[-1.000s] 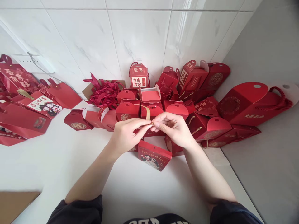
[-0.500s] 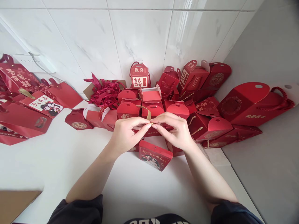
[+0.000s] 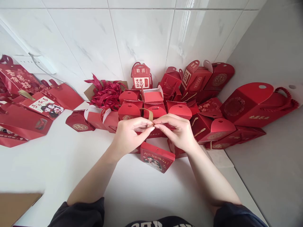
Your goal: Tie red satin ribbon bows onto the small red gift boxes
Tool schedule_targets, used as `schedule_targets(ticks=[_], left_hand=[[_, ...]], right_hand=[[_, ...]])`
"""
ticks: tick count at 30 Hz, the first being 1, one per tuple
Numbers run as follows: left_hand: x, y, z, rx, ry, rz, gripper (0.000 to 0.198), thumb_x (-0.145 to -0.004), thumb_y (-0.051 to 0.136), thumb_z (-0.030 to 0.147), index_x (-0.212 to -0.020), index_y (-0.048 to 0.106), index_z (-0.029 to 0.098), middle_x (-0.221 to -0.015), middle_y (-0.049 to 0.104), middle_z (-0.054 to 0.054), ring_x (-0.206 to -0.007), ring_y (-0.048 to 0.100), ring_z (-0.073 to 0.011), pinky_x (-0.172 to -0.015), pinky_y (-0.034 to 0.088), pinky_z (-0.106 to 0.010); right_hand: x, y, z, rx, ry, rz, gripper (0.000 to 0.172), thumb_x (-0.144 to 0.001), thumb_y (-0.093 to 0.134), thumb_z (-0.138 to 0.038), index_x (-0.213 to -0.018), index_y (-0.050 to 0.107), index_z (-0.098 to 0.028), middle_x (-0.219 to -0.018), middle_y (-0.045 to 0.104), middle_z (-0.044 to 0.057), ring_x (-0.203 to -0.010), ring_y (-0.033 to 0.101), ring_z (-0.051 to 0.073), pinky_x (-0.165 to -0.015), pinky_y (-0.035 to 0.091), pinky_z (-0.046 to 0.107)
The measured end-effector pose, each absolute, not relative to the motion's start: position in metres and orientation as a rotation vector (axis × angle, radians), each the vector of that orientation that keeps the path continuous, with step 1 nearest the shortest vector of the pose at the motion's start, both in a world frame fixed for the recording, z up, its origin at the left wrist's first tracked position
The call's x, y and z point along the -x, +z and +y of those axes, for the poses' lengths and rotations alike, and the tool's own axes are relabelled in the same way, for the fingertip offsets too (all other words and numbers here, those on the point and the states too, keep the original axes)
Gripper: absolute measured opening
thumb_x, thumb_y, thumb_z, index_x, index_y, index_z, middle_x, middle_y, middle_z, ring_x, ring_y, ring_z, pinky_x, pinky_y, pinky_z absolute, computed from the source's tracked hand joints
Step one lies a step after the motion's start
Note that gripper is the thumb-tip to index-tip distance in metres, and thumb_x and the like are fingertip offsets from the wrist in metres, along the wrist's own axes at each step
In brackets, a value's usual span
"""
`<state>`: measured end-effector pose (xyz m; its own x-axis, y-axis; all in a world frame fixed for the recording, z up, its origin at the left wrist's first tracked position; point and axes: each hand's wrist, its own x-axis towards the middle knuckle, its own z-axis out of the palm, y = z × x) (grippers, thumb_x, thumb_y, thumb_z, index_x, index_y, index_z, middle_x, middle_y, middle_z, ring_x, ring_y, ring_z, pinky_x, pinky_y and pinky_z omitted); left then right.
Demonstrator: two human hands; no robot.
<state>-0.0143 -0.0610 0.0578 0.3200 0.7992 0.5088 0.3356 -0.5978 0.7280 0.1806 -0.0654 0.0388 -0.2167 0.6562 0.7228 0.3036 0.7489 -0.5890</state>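
Observation:
My left hand [image 3: 131, 134] and my right hand [image 3: 176, 130] meet fingertip to fingertip above the red boxes. Both are pinched closed on a gold ribbon [image 3: 150, 114], whose loop rises above the fingers. Its ends are mostly hidden between my fingertips. Just below the hands, a red gift box [image 3: 157, 156] with a printed couple on its front stands tilted on the white table [image 3: 139, 192]. Behind the hands sit several more red boxes, among them one with an open top [image 3: 152, 95].
A carton of crimson ribbons [image 3: 106, 94] stands at the back, left of a double-happiness box [image 3: 141, 77]. Red bags [image 3: 47, 108] crowd the left. Larger red boxes [image 3: 251, 105] are stacked by the grey panel at right. A brown cardboard piece [image 3: 17, 208] lies front left.
The ribbon's loop has shifted slightly and sits a little lower. My fingertips have moved very little around its ends; the boxes stay where they were.

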Motion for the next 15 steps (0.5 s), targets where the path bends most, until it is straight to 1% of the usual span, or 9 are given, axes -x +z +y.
schedule_targets(ticks=[3,7,11,15], left_hand=[[0.0122,0.0555,-0.0623,-2.257,1.322,1.053,0.01,-0.084,0.07,0.021,-0.093,0.073,0.017,-0.09,0.078,0.0,-0.081,0.075,-0.0118,-0.08,0.061,-0.016],[0.0116,0.0559,-0.0642,-2.376,1.365,1.06,0.009,-0.086,0.067,0.017,-0.093,0.073,0.016,-0.089,0.078,0.0,-0.079,0.074,-0.0102,-0.074,0.061,-0.013],[0.0127,0.0597,-0.0662,-2.407,1.36,1.053,0.009,-0.086,0.065,0.015,-0.091,0.071,0.018,-0.089,0.077,0.001,-0.077,0.074,-0.0106,-0.073,0.06,-0.015],[0.0129,0.0629,-0.0684,-2.399,1.336,1.083,0.008,-0.088,0.063,0.017,-0.088,0.071,0.019,-0.087,0.077,0.001,-0.076,0.073,-0.0117,-0.071,0.061,-0.018]], right_hand=[[-0.1807,0.0388,-0.0658,0.771,0.403,-1.809,0.013,-0.09,0.066,-0.018,-0.1,0.073,-0.023,-0.094,0.075,0.002,-0.084,0.068,0.015,-0.074,0.057,0.029],[-0.181,0.0394,-0.0672,0.765,0.414,-1.807,0.013,-0.09,0.067,-0.021,-0.1,0.075,-0.023,-0.095,0.075,0.003,-0.084,0.07,0.016,-0.074,0.059,0.03],[-0.1803,0.0414,-0.0691,0.756,0.392,-1.822,0.016,-0.091,0.064,-0.02,-0.103,0.074,-0.023,-0.097,0.075,0.003,-0.086,0.07,0.016,-0.076,0.059,0.03],[-0.1777,0.0424,-0.0697,0.762,0.416,-1.807,0.016,-0.088,0.069,-0.021,-0.103,0.074,-0.023,-0.097,0.075,0.003,-0.087,0.069,0.016,-0.078,0.058,0.03]])
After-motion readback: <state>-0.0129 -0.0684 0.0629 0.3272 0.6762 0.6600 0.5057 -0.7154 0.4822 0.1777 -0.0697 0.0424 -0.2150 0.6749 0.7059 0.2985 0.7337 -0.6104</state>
